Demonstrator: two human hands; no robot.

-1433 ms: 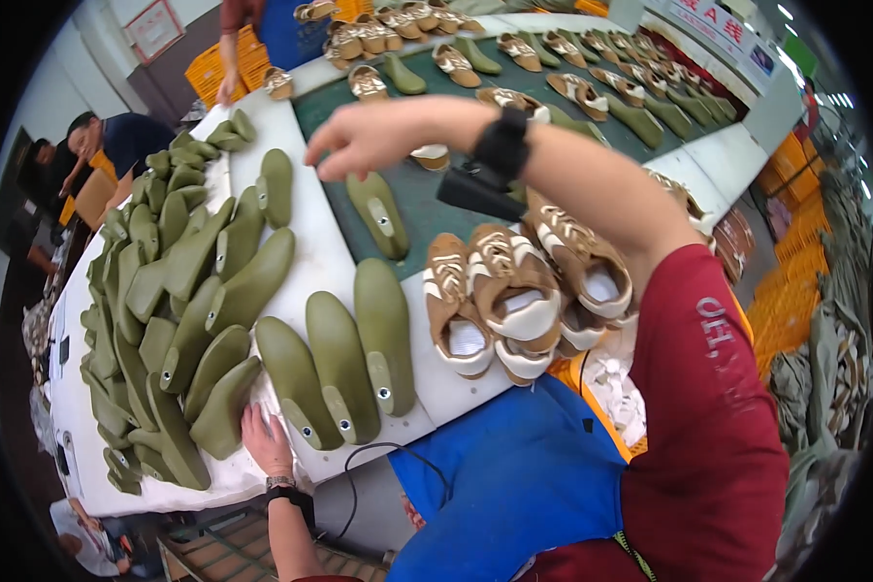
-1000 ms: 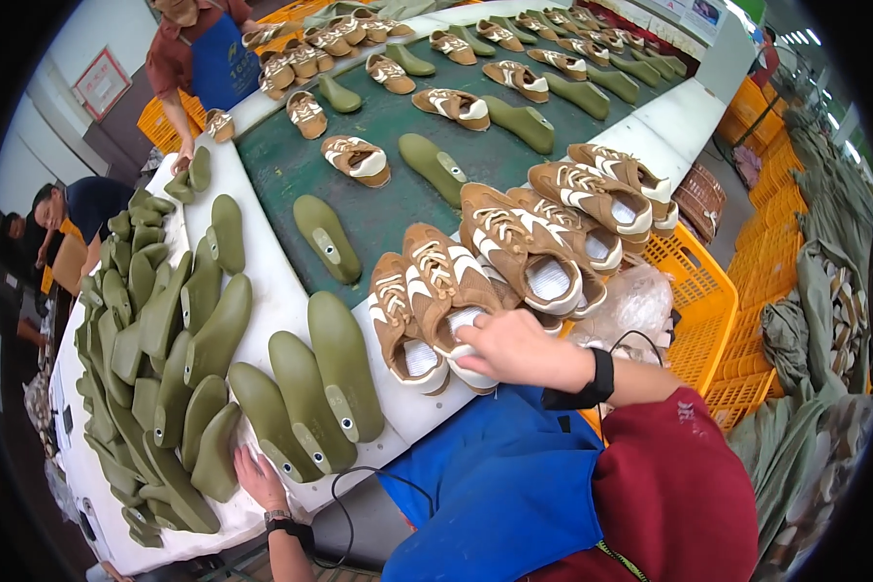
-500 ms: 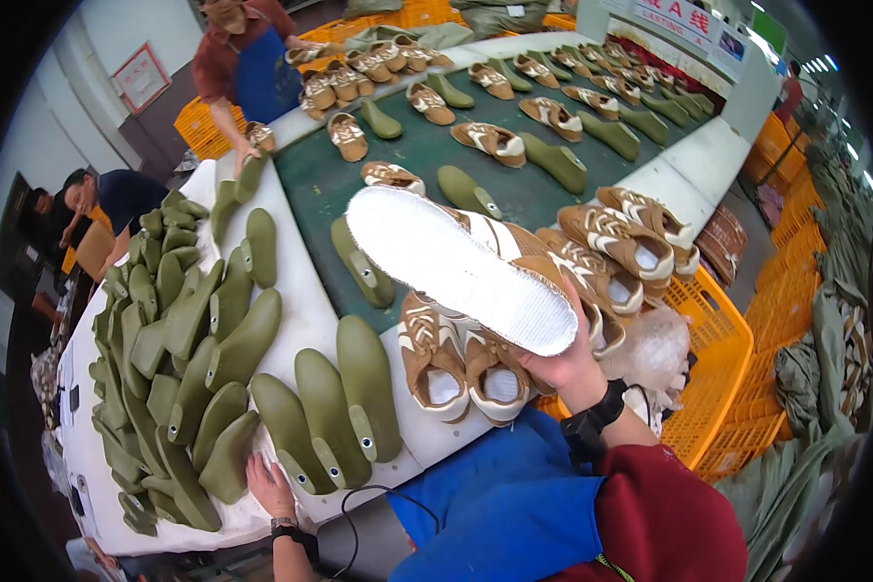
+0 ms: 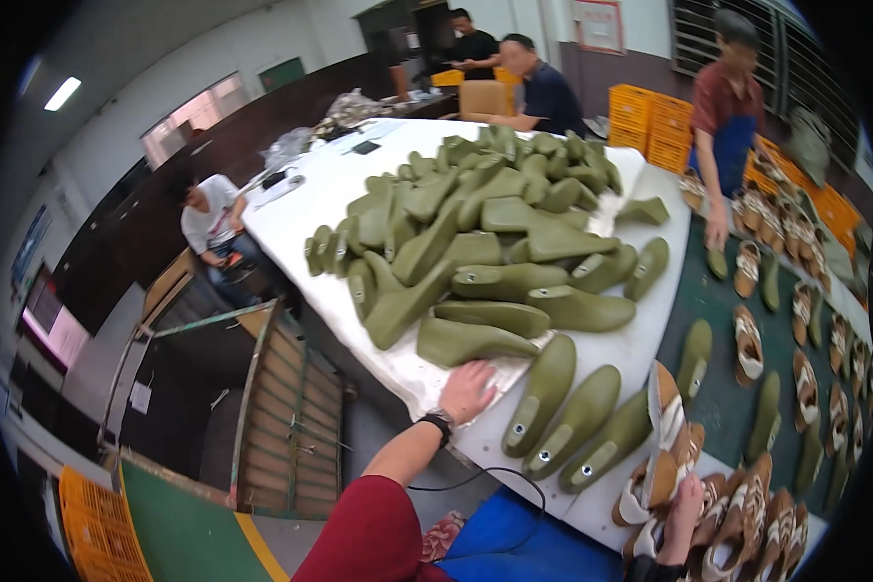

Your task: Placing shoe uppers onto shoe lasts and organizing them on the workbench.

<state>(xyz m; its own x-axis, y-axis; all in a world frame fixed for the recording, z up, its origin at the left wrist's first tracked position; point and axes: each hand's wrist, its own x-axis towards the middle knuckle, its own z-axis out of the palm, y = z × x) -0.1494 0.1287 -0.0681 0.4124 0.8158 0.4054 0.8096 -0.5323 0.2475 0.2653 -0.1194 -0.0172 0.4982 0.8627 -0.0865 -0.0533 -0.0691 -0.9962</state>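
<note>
My left hand (image 4: pixel 468 391) rests on the white cloth at the table's near edge, fingers stretched out beside an olive-green shoe last (image 4: pixel 480 342). It holds nothing that I can see. At the lower right, my right hand (image 4: pixel 685 509) grips a brown-and-white shoe (image 4: pixel 663 427), tilted upright with its pale sole facing left. The fingers on its far side are partly hidden. Between my hands, three lasts (image 4: pixel 541 396) lie side by side, a small metal-rimmed hole in each near end. Several laced brown shoes (image 4: pixel 747 509) stand around my right hand.
A large heap of lasts (image 4: pixel 495 209) covers the white table (image 4: pixel 330 233). On the right, a green belt (image 4: pixel 694 417) carries lasts and shoes, with a co-worker's hand (image 4: pixel 716 233) at its far end. A wheeled crate (image 4: pixel 281 427) stands left; a black cable (image 4: pixel 485 472) hangs near me.
My view has swung left, bringing the crate and room into sight. The shoe in my right hand, earlier showing its broad white sole, is now nearly edge-on. My left hand stays beside the lasts.
</note>
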